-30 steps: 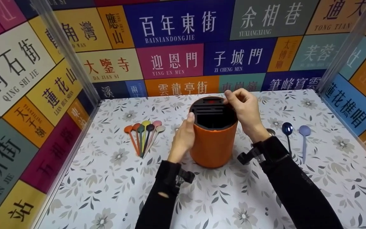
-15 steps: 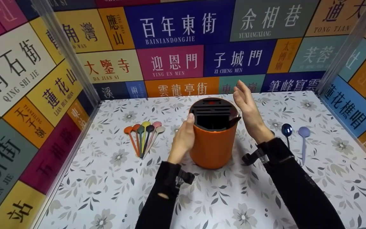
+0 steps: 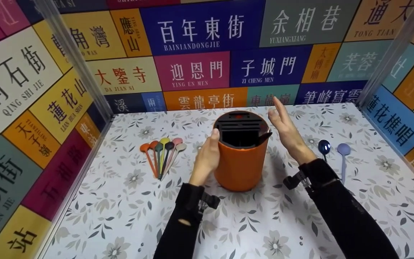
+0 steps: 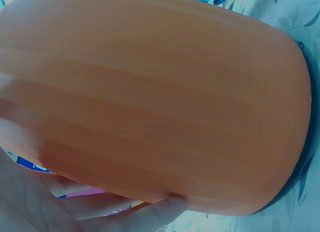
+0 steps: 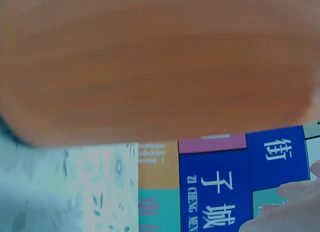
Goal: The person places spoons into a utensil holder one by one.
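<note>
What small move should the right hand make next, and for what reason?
Probably the right hand should reach for the dark blue spoon: it holds nothing, that spoon lies nearer to it than the lavender spoon, and the left hand holds the orange container at its side.

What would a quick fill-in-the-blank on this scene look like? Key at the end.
1. In the head view, the container has an outer wall coloured ____.
2. It stands between the left hand and the ____ hand.
3. The fanned-out spoons number ____.
4. In the head view, the glossy blue spoon lies to the ____ of the lavender spoon.

Missing words: orange; right; seven; left.
</note>
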Demonstrator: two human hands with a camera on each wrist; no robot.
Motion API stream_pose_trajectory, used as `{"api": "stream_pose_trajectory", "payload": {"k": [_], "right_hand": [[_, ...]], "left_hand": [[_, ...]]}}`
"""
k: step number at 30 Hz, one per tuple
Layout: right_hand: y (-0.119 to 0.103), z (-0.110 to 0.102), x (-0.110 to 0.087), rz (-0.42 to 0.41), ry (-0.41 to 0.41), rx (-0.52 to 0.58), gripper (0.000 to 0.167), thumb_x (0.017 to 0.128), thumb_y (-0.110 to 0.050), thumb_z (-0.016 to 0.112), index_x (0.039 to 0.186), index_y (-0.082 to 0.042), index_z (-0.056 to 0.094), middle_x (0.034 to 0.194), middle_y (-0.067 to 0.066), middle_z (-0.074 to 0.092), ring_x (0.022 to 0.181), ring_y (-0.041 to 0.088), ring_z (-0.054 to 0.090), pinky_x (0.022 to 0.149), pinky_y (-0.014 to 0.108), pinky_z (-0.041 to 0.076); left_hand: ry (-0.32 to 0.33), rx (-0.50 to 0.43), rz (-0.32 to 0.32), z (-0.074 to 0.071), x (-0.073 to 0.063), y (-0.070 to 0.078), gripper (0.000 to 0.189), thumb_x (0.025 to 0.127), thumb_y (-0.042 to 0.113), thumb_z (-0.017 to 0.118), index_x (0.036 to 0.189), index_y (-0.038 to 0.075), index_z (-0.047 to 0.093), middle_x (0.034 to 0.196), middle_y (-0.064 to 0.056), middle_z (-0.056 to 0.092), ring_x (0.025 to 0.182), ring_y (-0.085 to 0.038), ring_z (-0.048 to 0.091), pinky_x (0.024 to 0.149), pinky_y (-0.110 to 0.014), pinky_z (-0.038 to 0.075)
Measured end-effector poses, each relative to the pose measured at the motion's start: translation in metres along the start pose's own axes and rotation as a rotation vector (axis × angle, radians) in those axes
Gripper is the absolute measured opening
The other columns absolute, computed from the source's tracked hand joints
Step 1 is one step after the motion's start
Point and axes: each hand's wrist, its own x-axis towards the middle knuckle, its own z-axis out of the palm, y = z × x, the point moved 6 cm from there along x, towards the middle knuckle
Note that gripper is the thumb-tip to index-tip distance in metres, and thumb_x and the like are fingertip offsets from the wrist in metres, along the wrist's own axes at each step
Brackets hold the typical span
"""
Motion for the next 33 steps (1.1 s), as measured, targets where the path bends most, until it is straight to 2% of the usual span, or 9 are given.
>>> {"api": "stream_pose_trajectory", "payload": {"k": [4,8,12,15,24,33], "right_hand": [[0.011,-0.008,-0.002,0.019,-0.016,-0.106,0.071,0.111,-0.044,0.042,0.17,-0.021,0.01,0.176,0.006,0.005,0.16,0.032,0.01,0.125,0.06,0.009],[0.023,-0.022,-0.005,0.012,-0.01,-0.281,0.072,0.111,-0.044,0.045,0.169,-0.014,0.015,0.174,0.016,0.011,0.159,0.039,0.012,0.124,0.063,0.012],[0.038,-0.038,-0.008,0.023,0.002,-0.486,0.077,0.109,-0.049,0.049,0.167,-0.007,0.021,0.171,0.026,0.016,0.157,0.047,0.008,0.122,0.068,0.005],[0.052,-0.048,-0.011,0.059,-0.008,-0.598,0.083,0.106,-0.054,0.053,0.167,-0.006,0.023,0.169,0.031,0.014,0.156,0.052,0.005,0.121,0.07,-0.002],[0.095,-0.067,-0.018,0.182,-0.097,-0.776,0.097,0.102,-0.065,0.053,0.166,-0.002,0.018,0.167,0.039,0.002,0.152,0.06,-0.001,0.115,0.076,-0.009],[0.13,-0.075,-0.026,0.246,-0.203,-0.975,0.09,0.105,-0.057,0.052,0.163,0.005,0.023,0.16,0.047,0.011,0.147,0.066,0.009,0.116,0.076,0.002]], "left_hand": [[0.0,-0.004,-0.012,0.0,0.0,-0.001,0.099,0.1,0.079,0.007,0.156,0.01,0.05,0.158,-0.013,0.05,0.144,-0.039,0.046,0.119,-0.053,0.034],[0.003,-0.005,-0.013,0.0,0.0,-0.002,0.102,0.098,0.082,0.005,0.157,0.01,0.049,0.159,-0.013,0.048,0.145,-0.039,0.045,0.119,-0.053,0.033],[0.001,-0.001,-0.008,0.001,0.0,-0.002,0.103,0.098,0.082,0.005,0.157,0.01,0.049,0.159,-0.013,0.048,0.144,-0.04,0.045,0.119,-0.054,0.034],[0.002,0.008,-0.009,0.0,0.0,-0.001,0.104,0.098,0.083,0.005,0.156,0.009,0.05,0.158,-0.013,0.05,0.143,-0.041,0.047,0.117,-0.055,0.035],[0.014,0.009,0.002,-0.001,0.0,-0.002,0.102,0.099,0.081,0.006,0.153,0.008,0.053,0.156,-0.014,0.052,0.141,-0.04,0.049,0.116,-0.054,0.037],[0.004,-0.003,-0.009,-0.001,0.0,-0.001,0.096,0.102,0.077,0.01,0.155,0.009,0.051,0.157,-0.015,0.051,0.142,-0.041,0.048,0.117,-0.054,0.036]]}}
